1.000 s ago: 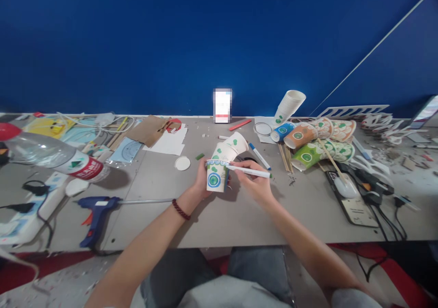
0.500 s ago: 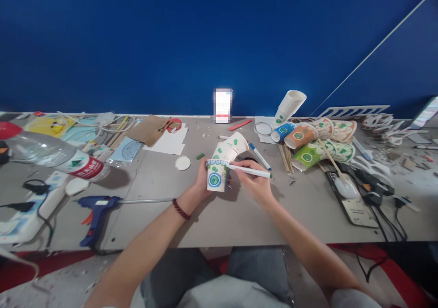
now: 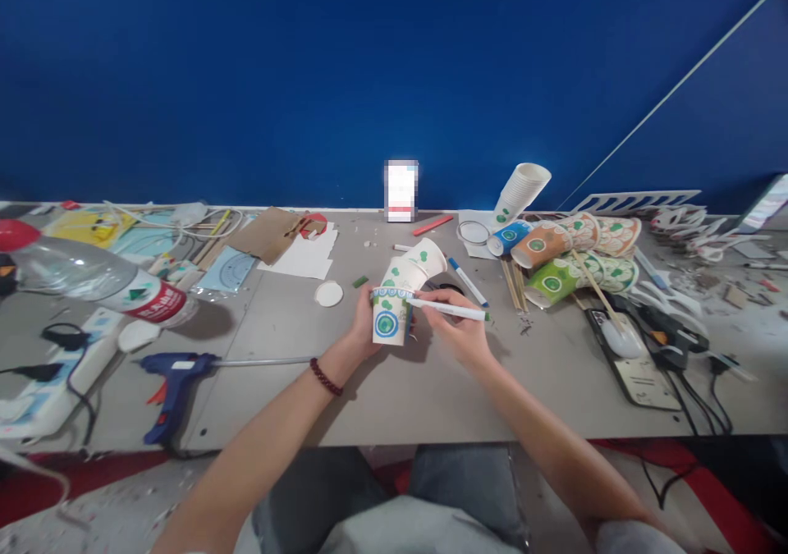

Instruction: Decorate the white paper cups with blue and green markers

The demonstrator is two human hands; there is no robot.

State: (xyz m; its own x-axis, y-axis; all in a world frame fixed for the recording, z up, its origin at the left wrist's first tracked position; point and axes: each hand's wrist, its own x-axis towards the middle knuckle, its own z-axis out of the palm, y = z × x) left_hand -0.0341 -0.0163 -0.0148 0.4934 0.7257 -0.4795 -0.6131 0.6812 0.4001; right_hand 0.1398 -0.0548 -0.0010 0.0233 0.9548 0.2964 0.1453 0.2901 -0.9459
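My left hand (image 3: 364,326) is closed around a paper cup (image 3: 390,322), white with green leaves, a blue ring and blue marks along its rim. The cup belongs to a bent chain of joined cups, the far ones (image 3: 419,263) opening toward the back right. Between the fingers of my right hand (image 3: 459,324) is a white marker (image 3: 452,309) with a green end, its tip at the cup's rim. Whether the tip presses on the paper is too small to tell. A blue marker (image 3: 468,281) lies just behind my right hand.
At the right are coloured cup chains (image 3: 542,244), a cup stack (image 3: 523,191) and a phone (image 3: 646,382). A glue gun (image 3: 178,386), a power strip (image 3: 61,382) and a large bottle (image 3: 98,279) occupy the left. A white disc (image 3: 328,294) lies near the middle.
The marker in my right hand has shifted very slightly at the cup's rim. My left hand and the cup stay in place.
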